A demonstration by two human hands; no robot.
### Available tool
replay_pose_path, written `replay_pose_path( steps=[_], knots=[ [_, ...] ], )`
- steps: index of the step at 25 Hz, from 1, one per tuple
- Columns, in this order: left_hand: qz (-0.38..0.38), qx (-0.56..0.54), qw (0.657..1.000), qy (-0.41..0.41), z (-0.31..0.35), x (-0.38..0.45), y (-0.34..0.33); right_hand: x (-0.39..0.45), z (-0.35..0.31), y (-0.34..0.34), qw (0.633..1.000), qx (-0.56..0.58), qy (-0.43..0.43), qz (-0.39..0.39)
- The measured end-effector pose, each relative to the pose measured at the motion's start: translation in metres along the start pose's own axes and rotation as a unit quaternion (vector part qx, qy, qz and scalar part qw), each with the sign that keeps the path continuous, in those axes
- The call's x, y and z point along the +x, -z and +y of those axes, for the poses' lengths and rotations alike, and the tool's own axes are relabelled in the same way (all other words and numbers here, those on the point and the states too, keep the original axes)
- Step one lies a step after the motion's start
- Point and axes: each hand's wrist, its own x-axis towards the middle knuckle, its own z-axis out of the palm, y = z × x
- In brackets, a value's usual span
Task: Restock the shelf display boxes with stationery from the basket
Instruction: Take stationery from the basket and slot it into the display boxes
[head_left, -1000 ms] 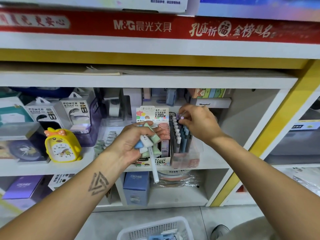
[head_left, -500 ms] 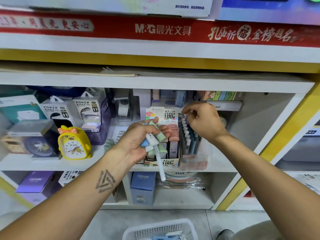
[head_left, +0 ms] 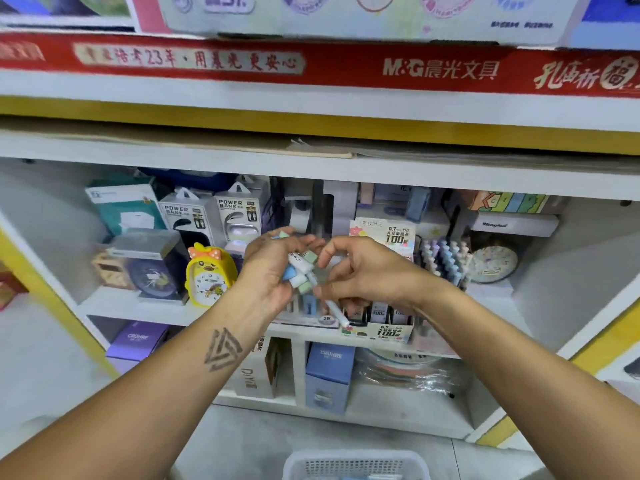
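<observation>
My left hand (head_left: 273, 271) grips a bunch of pastel pens (head_left: 300, 271) with blue, green and white caps, held in front of the middle shelf. My right hand (head_left: 363, 271) has come up against the bunch and pinches one white pen (head_left: 334, 308) that sticks out downward. Behind the hands stands the pencil-lead display box (head_left: 384, 332) marked 0.7 and 100. To its right a clear display box holds upright pastel pens (head_left: 445, 259). The white basket (head_left: 356, 465) sits on the floor at the bottom edge.
A yellow chick alarm clock (head_left: 209, 275), power bank boxes (head_left: 207, 216) and a dark boxed clock (head_left: 149, 265) fill the shelf's left side. A round clock (head_left: 493, 263) stands at the right. Blue and purple boxes (head_left: 329, 374) occupy the lower shelf.
My right hand left the upright pens in the clear box and moved left to the bunch in my left hand. The view shifted so the shelf sits further right.
</observation>
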Motion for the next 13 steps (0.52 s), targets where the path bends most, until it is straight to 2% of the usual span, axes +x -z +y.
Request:
replay_pose_path(
  steps=[3,6,10,13],
  knots=[
    [0.007,-0.021,1.0,-0.009,0.012,0.008,0.014,0.013,-0.005,-0.006,1.0,-0.004,0.012,0.003],
    [0.004,-0.04,0.999,-0.01,0.025,0.013,0.025,0.02,-0.006,-0.008,0.999,-0.015,0.024,-0.027],
    [0.034,-0.012,0.999,-0.004,0.037,0.017,0.039,0.03,-0.002,-0.013,0.999,-0.011,0.021,-0.049],
    [0.022,-0.006,1.0,0.015,0.04,0.014,0.043,0.033,-0.001,-0.012,0.999,-0.013,0.023,-0.048]
  ],
)
